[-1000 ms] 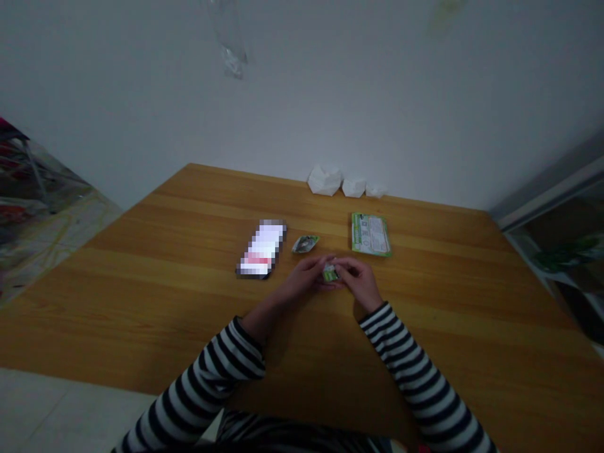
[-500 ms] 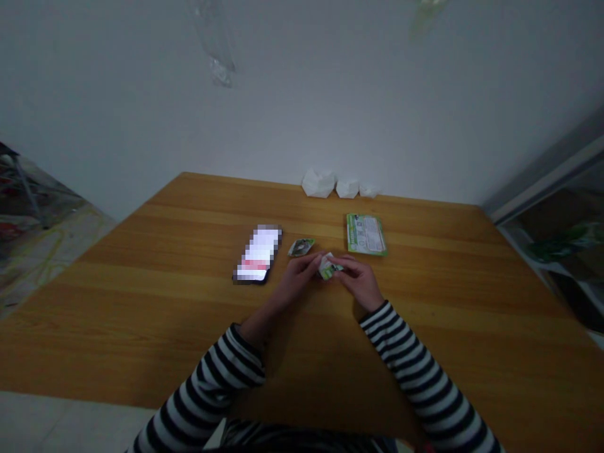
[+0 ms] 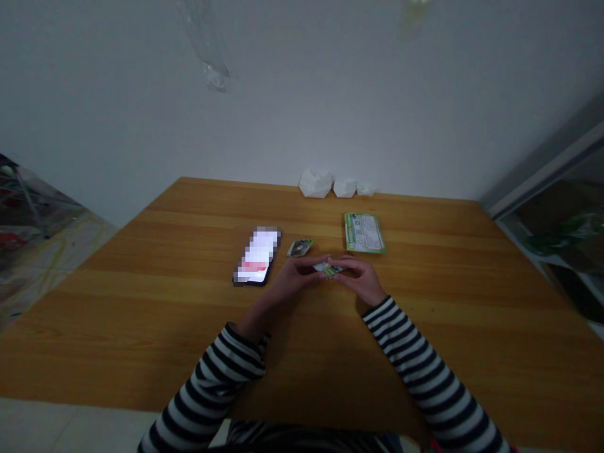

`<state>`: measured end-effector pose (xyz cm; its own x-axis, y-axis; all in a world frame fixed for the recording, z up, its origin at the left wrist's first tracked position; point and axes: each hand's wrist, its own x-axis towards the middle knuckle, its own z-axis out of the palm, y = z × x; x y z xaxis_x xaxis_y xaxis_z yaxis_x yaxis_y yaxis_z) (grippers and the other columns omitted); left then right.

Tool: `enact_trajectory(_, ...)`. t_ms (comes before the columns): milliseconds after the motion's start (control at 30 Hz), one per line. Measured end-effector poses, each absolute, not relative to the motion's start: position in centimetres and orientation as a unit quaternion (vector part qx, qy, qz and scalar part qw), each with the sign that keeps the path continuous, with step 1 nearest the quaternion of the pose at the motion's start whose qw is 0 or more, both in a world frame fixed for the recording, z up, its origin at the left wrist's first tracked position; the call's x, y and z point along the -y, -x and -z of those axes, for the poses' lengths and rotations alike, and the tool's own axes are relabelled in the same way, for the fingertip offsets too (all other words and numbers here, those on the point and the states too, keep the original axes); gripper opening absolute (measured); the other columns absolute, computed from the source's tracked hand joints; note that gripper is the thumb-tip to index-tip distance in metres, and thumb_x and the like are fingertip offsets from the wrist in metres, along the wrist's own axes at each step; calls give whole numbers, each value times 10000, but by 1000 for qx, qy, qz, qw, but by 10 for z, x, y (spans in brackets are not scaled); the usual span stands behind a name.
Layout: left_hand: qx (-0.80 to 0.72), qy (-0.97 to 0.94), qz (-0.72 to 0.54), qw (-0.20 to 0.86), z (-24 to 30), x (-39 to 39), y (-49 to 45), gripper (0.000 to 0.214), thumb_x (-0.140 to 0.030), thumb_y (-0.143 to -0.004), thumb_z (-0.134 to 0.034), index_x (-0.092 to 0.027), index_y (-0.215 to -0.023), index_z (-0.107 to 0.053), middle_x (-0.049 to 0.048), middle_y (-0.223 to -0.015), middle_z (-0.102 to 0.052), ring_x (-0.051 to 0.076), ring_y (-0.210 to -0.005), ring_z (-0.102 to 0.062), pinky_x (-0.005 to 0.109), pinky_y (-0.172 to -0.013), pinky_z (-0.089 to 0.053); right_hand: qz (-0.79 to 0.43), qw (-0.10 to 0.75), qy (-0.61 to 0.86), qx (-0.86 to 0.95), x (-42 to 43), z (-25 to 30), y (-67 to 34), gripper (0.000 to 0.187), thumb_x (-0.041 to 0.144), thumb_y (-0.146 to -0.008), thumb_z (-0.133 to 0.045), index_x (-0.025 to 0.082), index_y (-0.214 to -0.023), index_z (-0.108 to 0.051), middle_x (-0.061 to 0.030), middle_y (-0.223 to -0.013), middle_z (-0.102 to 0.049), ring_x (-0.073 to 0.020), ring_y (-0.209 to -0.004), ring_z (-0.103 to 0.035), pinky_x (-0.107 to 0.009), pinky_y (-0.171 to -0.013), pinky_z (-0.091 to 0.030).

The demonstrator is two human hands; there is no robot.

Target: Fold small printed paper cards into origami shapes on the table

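Both of my hands meet over the middle of the wooden table [image 3: 141, 296]. My left hand [image 3: 295, 280] and my right hand [image 3: 361, 279] pinch a small folded piece of green and white paper [image 3: 327, 270] between their fingertips, just above the tabletop. A second small folded paper piece [image 3: 299, 247] lies on the table just beyond my left hand. A green printed sheet [image 3: 363, 233] lies flat beyond my right hand. My sleeves are striped black and white.
A phone [image 3: 257, 256] with a lit screen lies left of my hands. Three white folded paper shapes [image 3: 315, 183] stand in a row at the table's far edge against the wall. A shelf or cabinet [image 3: 557, 220] stands at the right.
The small paper has been turned and flattened between my fingers; my hands stay together in the same spot. The camera has tilted slightly.
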<state>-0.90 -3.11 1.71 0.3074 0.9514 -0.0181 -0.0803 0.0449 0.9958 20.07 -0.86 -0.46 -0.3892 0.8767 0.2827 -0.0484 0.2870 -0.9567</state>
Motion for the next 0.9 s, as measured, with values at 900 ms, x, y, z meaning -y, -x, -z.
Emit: enact_trajectory(900,-476,-466,-511,543,-19,39,-10,330,-318,-755,-797,-156,-1042,-785,110,-1070,-778,281,-1005,-730,448,-965,-559,-373,617,452,525,26,8,-182,34,243,-740,-778,228,-710,-771,-36,-751,-790,-216,-700,-743,-345,-684,-606)
